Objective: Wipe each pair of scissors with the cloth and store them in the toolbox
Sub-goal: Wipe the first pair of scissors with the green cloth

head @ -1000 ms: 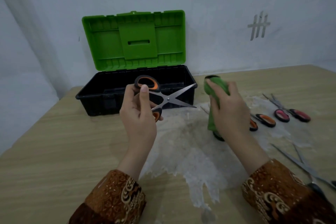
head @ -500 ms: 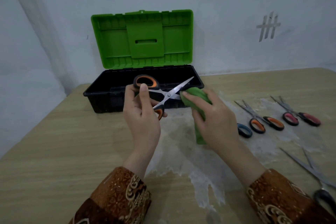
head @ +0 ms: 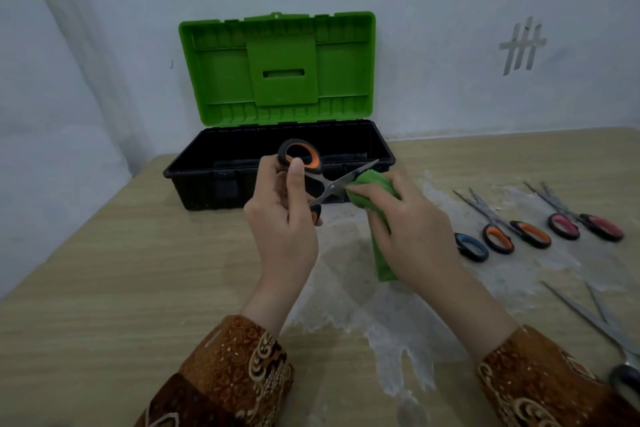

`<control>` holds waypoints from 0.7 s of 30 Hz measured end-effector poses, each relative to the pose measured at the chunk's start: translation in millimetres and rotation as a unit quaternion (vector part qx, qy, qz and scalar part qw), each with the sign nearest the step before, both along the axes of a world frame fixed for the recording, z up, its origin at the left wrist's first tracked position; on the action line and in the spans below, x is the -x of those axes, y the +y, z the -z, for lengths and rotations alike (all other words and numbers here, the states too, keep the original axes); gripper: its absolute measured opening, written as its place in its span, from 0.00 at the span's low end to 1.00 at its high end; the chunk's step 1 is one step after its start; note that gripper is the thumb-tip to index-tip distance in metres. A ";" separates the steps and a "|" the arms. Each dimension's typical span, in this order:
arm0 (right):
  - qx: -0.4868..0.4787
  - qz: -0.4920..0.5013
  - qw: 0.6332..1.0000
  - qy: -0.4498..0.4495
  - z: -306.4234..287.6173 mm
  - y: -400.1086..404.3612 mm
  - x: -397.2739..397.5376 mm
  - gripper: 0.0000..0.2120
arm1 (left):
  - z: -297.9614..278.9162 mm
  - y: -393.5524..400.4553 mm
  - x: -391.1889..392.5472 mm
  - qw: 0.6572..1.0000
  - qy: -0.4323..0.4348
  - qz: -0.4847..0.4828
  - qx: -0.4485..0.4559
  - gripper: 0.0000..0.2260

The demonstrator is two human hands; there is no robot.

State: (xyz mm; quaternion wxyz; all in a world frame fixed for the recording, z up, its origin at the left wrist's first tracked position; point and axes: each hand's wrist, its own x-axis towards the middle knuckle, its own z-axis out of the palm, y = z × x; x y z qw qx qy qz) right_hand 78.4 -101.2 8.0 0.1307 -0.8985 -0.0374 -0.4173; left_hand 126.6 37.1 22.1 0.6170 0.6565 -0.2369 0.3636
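Note:
My left hand [head: 282,218] grips a pair of orange-handled scissors [head: 330,184] by the handles, blades spread and pointing right. My right hand [head: 414,236] holds a green cloth [head: 374,199] bunched around the lower blade, just in front of the toolbox. The black toolbox [head: 204,166] stands behind my hands with its green lid [head: 277,68] upright and open. What lies inside it is too dark to make out.
More scissors lie on the table at the right: a blue-handled pair [head: 471,246], an orange-handled pair [head: 516,232], a pink-handled pair [head: 585,224] and a black-handled pair [head: 609,333] near the edge. A whitish smear [head: 363,288] covers the wooden table [head: 104,288].
My right hand brought the cloth in from the right and closed it around the lower blade. My left hand kept the scissors nearly still.

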 end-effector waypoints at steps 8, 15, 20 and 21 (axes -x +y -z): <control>-0.043 0.052 0.998 -0.006 -1.6 -21.9 2.4 0.15 | -3.1 -0.7 -2.4 0.994 0.082 0.011 0.077 0.09; 0.047 -0.035 0.998 -0.001 0.4 3.2 2.3 0.17 | -1.6 -2.8 -2.0 0.981 0.134 0.033 0.133 0.10; -0.020 0.020 0.999 -0.023 0.4 -15.6 2.0 0.18 | -2.4 1.2 -7.2 0.969 0.170 0.036 0.173 0.12; -0.007 0.001 0.999 -0.039 -1.1 -13.6 2.8 0.18 | -2.3 -0.3 -6.4 0.970 0.168 0.040 0.170 0.12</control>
